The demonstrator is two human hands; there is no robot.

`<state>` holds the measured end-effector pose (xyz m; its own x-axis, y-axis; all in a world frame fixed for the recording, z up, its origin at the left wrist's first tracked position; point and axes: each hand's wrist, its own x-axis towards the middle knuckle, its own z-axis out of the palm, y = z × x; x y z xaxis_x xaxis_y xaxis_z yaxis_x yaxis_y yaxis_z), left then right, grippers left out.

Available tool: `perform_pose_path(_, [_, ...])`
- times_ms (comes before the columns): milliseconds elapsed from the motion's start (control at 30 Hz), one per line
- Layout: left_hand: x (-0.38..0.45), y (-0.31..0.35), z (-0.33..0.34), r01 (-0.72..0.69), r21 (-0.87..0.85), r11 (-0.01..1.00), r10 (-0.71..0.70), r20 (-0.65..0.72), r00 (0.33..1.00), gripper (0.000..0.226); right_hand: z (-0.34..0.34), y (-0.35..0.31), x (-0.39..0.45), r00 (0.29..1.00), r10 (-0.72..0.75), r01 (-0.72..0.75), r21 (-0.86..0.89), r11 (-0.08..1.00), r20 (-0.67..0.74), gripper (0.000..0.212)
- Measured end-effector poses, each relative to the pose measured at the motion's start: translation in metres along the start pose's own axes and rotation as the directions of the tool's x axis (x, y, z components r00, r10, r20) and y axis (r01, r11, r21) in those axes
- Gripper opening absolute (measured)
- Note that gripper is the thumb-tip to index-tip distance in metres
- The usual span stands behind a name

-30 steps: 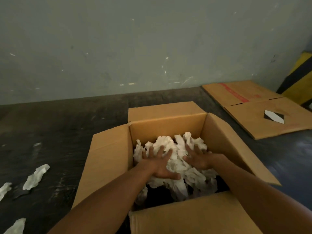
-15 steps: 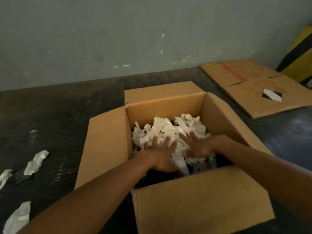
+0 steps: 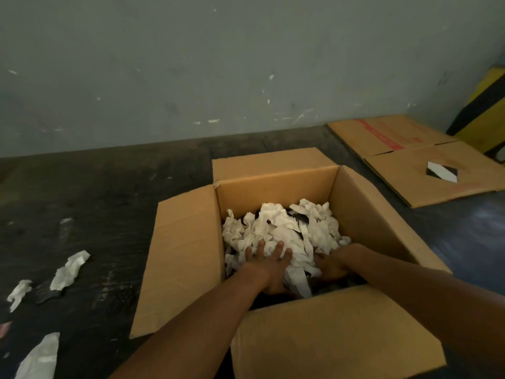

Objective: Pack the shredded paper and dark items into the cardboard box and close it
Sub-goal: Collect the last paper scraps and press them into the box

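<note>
An open cardboard box (image 3: pixel 188 242) stands on the dark floor with its four flaps spread out. White shredded paper (image 3: pixel 284 228) fills it, and dark items show in the gaps near the front. Both my hands are inside the box. My left hand (image 3: pixel 269 265) lies flat on the paper with its fingers spread. My right hand (image 3: pixel 334 265) sits lower at the front right, its fingers buried under paper strips, so its grip is hidden.
Loose white paper scraps (image 3: pixel 69 270) lie on the floor at the left. A flattened cardboard sheet (image 3: pixel 426 165) lies at the back right, beside a yellow and black post (image 3: pixel 483 105). A grey wall closes off the back.
Both hands have slid back toward the near side of the box and sunk deeper. The right hand's fingers have gone under the paper. The far paper now lies uncovered.
</note>
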<state>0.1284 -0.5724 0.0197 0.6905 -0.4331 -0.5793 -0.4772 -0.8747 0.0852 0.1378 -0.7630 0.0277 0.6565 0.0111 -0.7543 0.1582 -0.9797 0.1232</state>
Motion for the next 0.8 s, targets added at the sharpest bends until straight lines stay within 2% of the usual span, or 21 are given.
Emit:
perform_pose_path(133, [-0.015,-0.001,-0.012,-0.013,0.024,1.000,0.015,-0.069,0.997,0.084,-0.016,-0.006,-0.028,1.000,-0.001,0.003,0.109,0.994,-0.016,0.088])
perform_pose_path(267, [-0.044,-0.008,-0.028,-0.056,-0.005,0.998,0.054,-0.132,0.990,0.072,-0.032,-0.010,-0.063,0.996,-0.024,0.036,0.130,0.991,-0.087,0.069])
perform_pose_path(367, [-0.072,-0.017,-0.038,-0.075,-0.058,0.995,0.054,-0.296,0.954,0.058,-0.040,-0.013,-0.090,0.983,0.061,-0.040,0.119,0.992,-0.176,0.071])
perform_pose_path(433, [-0.093,-0.025,-0.040,-0.094,-0.058,0.994,0.060,-0.429,0.901,0.056,-0.044,-0.022,-0.108,0.958,0.079,-0.041,0.140,0.989,-0.274,0.067])
perform_pose_path(500, [-0.118,-0.036,-0.039,-0.098,-0.037,0.995,0.062,-0.543,0.837,0.056,-0.045,-0.039,-0.122,0.900,0.067,0.030,0.214,0.976,-0.431,0.060])
perform_pose_path(600, [-0.160,-0.060,-0.028,-0.079,-0.094,0.992,0.001,-0.636,0.772,0.057,-0.040,-0.079,-0.134,0.770,0.063,0.174,0.304,0.937,-0.635,0.066])
perform_pose_path(800, [-0.249,-0.132,0.028,0.028,-0.184,0.982,-0.143,-0.651,0.745,0.059,-0.019,-0.196,-0.151,0.632,0.082,0.239,0.294,0.925,-0.771,0.058])
